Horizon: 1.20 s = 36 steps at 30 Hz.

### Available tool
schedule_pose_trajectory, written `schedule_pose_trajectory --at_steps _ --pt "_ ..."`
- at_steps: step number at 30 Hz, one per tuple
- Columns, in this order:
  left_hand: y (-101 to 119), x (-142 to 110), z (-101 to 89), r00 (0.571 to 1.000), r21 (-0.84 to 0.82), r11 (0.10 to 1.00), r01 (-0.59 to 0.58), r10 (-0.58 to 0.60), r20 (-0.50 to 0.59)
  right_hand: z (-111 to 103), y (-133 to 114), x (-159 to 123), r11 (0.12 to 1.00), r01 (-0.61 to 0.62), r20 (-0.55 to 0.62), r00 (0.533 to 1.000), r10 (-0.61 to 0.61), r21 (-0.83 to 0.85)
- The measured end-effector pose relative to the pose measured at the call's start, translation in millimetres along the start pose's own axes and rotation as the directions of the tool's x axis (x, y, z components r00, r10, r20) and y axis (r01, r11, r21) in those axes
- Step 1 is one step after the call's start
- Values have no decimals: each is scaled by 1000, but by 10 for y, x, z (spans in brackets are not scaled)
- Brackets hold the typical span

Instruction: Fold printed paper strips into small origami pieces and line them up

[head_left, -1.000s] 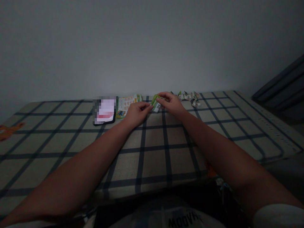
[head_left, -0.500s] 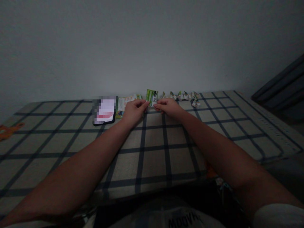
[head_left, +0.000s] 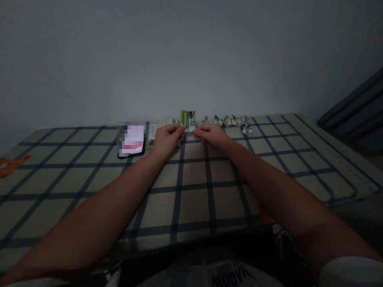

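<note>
A small green-and-white printed paper [head_left: 188, 120], with a dark square code on it, stands up between my hands. Its lower left edge is pinched by my left hand [head_left: 166, 137], fingers closed. At the lower right corner, my right hand [head_left: 213, 134] has thumb and fingertips together on the paper. More green printed sheets [head_left: 151, 134] lie flat behind and left of my left hand, partly hidden by it. Beyond my right hand is a row of several crumpled or twisted pieces [head_left: 236, 120] in green and white.
A phone or tablet [head_left: 131, 139] with a lit, blurred screen lies left of the sheets. Checked cloth [head_left: 191, 207] covers the table, which meets a plain wall [head_left: 191, 59] at the back. An orange shape [head_left: 13, 165] shows at the far left.
The paper has shifted slightly left and up and now stands straighter. My left hand has moved a little left; my right hand has barely moved.
</note>
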State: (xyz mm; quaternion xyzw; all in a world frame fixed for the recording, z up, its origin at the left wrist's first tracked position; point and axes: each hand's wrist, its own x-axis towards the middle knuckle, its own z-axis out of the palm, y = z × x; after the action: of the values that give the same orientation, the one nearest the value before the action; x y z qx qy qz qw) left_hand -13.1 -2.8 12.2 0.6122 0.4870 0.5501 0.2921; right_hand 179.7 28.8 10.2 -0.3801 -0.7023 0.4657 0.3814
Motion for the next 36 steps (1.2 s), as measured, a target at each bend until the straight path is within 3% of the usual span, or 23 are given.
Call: schedule_pose_trajectory --at_steps 5,8,12,14,19,28,36 --pt "-2 -27 31 998 -17 1000 6 -5 55 17 25 18 999 47 -35 998 -48 -27" --pt "-65 -5 50 994 -81 994 77 -70 80 24 -20 8 999 49 -68 996 -50 -18" --pt "-132 26 73 968 -205 961 183 -140 211 29 -66 -13 998 58 -119 991 -59 -13" --pt "-124 31 77 965 -240 948 211 -162 208 22 -68 -22 997 82 -145 986 -79 14" --pt "-46 37 71 931 -375 863 339 -252 264 -13 -74 -45 983 169 -184 971 -155 65" --pt "-1 53 61 893 -490 753 440 -310 326 -4 -48 -31 985 156 -189 972 -141 69" --pt "-24 44 65 919 -366 852 373 -284 275 -6 -52 -46 990 141 -210 969 -131 32"
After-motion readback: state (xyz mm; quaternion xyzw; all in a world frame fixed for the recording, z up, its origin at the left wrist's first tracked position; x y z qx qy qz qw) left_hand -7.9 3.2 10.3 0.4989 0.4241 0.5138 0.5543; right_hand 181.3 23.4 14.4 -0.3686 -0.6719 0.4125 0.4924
